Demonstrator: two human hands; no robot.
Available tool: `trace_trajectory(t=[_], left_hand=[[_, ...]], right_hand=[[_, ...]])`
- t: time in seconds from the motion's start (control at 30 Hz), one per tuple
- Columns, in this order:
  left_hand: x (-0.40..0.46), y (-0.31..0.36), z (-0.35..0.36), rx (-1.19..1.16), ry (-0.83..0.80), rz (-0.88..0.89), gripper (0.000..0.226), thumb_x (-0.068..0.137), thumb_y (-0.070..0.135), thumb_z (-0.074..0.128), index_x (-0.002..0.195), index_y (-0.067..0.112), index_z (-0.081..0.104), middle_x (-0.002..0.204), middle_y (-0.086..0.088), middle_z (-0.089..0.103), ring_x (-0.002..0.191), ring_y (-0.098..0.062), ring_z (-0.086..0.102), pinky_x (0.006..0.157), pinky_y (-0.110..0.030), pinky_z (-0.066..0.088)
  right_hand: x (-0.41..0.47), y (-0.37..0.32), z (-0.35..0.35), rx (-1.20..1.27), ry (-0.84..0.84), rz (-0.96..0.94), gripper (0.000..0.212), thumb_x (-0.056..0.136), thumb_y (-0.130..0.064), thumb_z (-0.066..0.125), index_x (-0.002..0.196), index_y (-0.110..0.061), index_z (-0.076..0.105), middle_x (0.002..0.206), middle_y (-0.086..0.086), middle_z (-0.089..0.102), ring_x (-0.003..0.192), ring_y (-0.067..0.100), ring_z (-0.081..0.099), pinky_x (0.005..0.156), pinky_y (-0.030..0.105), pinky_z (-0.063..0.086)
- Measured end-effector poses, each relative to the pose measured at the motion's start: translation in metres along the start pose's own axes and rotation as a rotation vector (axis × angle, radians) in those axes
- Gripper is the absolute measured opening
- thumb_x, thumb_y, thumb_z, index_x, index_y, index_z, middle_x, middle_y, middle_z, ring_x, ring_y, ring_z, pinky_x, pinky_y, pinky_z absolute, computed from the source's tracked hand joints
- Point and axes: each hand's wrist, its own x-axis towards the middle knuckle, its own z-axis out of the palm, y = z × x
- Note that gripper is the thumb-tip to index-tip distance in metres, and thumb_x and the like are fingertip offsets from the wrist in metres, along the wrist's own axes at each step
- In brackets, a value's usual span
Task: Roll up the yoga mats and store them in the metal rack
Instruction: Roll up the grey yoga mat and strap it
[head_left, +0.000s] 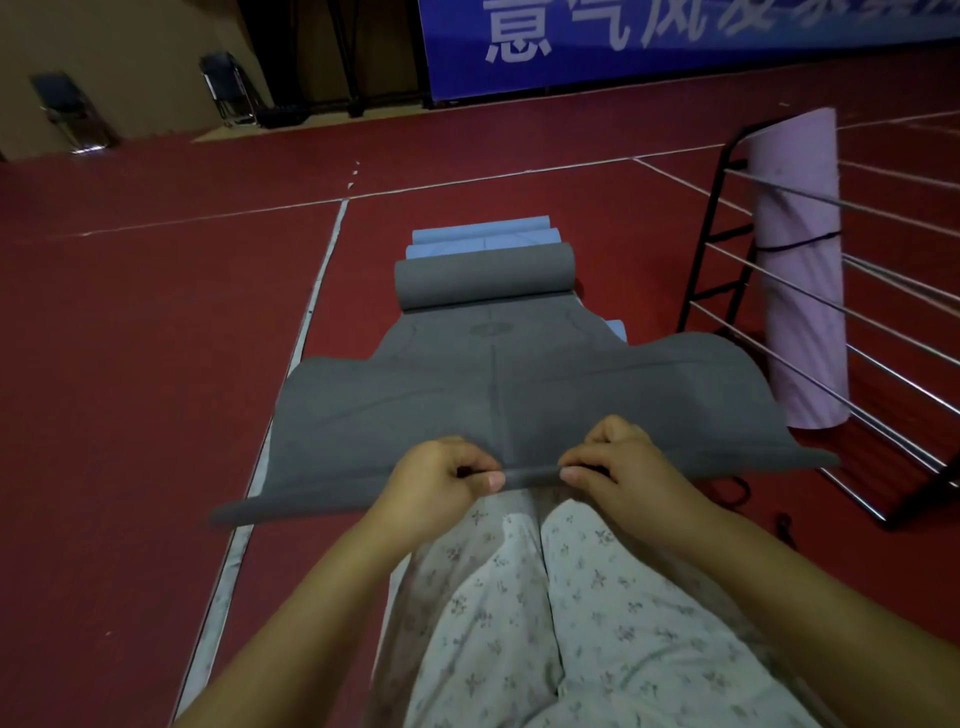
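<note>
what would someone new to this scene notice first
Both hands, left hand and right hand, pinch the near edge of a grey yoga mat at centre; its far end is curled into a roll. At right, a rolled pale purple mat stands upright in the black metal rack.

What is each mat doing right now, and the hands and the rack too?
Grey yoga mat: near edge lifted and pinched, far end curled into a roll.
Blue yoga mat: flat on the floor under the grey one.
Pink yoga mat: rolled, strapped, standing upright in the rack.
Metal rack: holds the pink mat.
Left hand: pinching the grey edge.
Right hand: pinching it too.
</note>
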Motion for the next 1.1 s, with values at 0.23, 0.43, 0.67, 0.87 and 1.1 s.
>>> trace_trajectory(t=[0.23, 0.43, 0.67, 0.87, 1.1], left_hand=[[0.015, 0.016, -0.002, 0.202, -0.009, -0.117, 0.024, 0.082, 0.031, 0.067, 0.093, 0.026, 0.046, 0.086, 0.003, 0.065, 0.084, -0.021, 0.06, 0.073, -0.034, 0.047], [0.022, 0.016, 0.004, 0.314, 0.099, -0.048, 0.021, 0.082, 0.027, 0.065, 0.094, 0.024, 0.048, 0.105, -0.001, 0.049, 0.101, -0.025, 0.05, 0.075, -0.035, 0.046], [0.017, -0.003, 0.012, 0.421, 0.226, 0.288, 0.011, 0.074, 0.022, 0.057, 0.079, 0.024, 0.067, 0.086, -0.001, 0.05, 0.082, -0.028, 0.05, 0.069, -0.035, 0.029], [0.018, -0.006, 0.0, 0.563, 0.103, 0.392, 0.043, 0.057, 0.051, 0.073, 0.091, 0.025, 0.068, 0.089, 0.001, 0.055, 0.084, -0.024, 0.055, 0.071, -0.033, 0.026], [0.024, -0.002, 0.002, 0.548, 0.122, 0.353, 0.029, 0.074, 0.038, 0.075, 0.099, 0.026, 0.067, 0.101, 0.004, 0.05, 0.101, -0.019, 0.048, 0.071, -0.03, 0.015]], right_hand=[[0.013, -0.001, -0.006, 0.018, -0.092, 0.063, 0.018, 0.091, -0.027, 0.062, 0.105, -0.022, 0.072, 0.089, -0.009, 0.053, 0.093, 0.011, 0.052, 0.085, 0.022, 0.038], [0.019, -0.005, -0.003, 0.04, -0.039, 0.089, 0.014, 0.088, -0.026, 0.065, 0.087, -0.022, 0.052, 0.081, -0.003, 0.051, 0.073, 0.012, 0.048, 0.065, 0.026, 0.036], [0.025, 0.0, 0.001, 0.09, -0.037, 0.101, 0.011, 0.087, -0.025, 0.066, 0.082, -0.023, 0.057, 0.094, -0.003, 0.044, 0.082, 0.009, 0.048, 0.072, 0.018, 0.037], [0.037, -0.001, -0.008, 0.062, -0.118, 0.089, 0.016, 0.085, -0.025, 0.069, 0.075, -0.028, 0.057, 0.088, -0.008, 0.041, 0.077, 0.005, 0.046, 0.064, 0.009, 0.031], [0.034, -0.011, 0.004, -0.438, 0.052, -0.123, 0.011, 0.085, -0.02, 0.068, 0.078, -0.011, 0.069, 0.088, 0.004, 0.052, 0.081, 0.021, 0.054, 0.068, 0.029, 0.031]])
